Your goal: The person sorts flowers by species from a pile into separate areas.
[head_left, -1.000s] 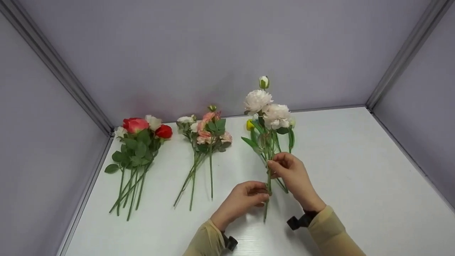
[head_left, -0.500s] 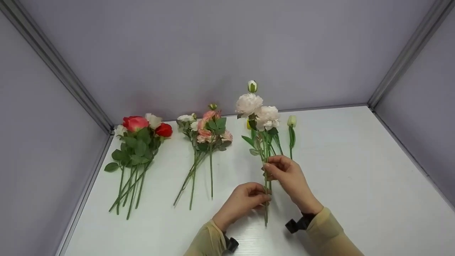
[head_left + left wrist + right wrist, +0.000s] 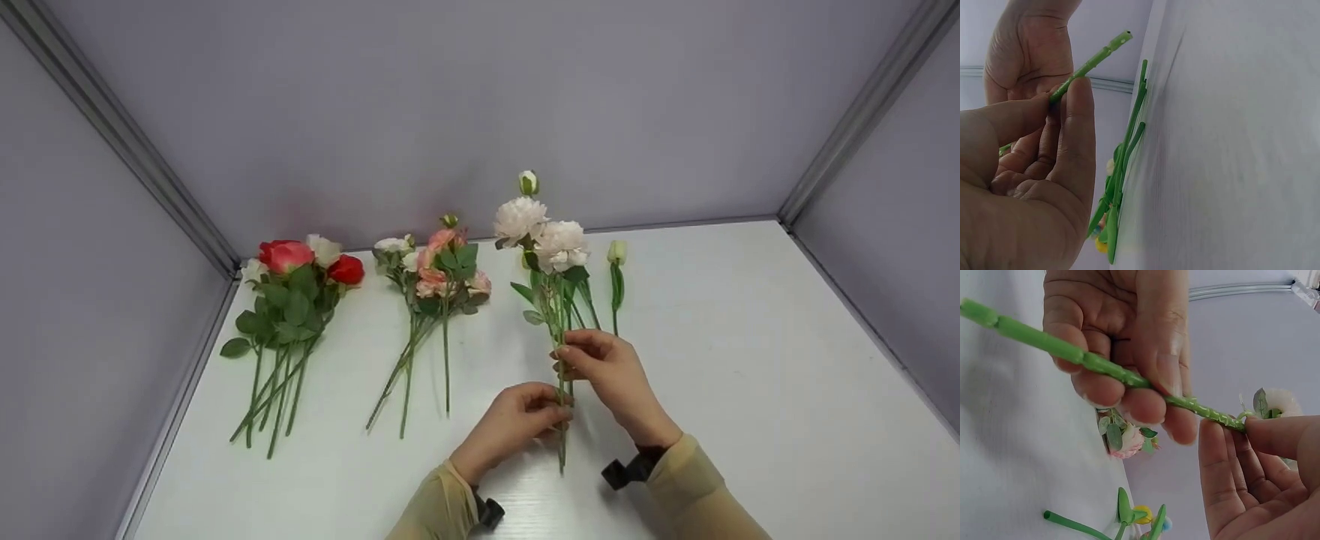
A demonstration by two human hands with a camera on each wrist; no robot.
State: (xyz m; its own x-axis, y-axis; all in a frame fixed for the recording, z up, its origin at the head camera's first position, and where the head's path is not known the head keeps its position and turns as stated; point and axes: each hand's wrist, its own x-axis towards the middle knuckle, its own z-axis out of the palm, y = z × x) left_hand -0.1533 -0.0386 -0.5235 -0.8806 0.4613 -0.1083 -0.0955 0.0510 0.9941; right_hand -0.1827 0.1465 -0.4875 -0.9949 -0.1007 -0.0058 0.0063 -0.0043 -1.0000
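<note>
A pale pink peony spray [image 3: 561, 246] with two full blooms and a white bud is held up off the table in both hands. The left hand [image 3: 514, 420] pinches its green stem [image 3: 1092, 62] near the lower end. Higher up, the right hand [image 3: 606, 375] pinches the same stem between thumb and fingers. Just beyond lie tulips on the table, partly hidden by the spray and the right hand. Among them a white tulip [image 3: 616, 253] shows fully, and a yellow tulip [image 3: 1143, 514] appears in the right wrist view.
Red and white flowers [image 3: 286, 259] with leafy stems lie crossed at the table's left. Between them and the hands is a bunch of coral and white flowers [image 3: 435, 281]. Grey panels [image 3: 480, 112] wall in the white table [image 3: 750, 375] at the back and sides.
The peony spray has shifted a little left and stands straighter, uncovering the white tulip. The right hand moved slightly left with the stem; the left hand stayed nearly in place.
</note>
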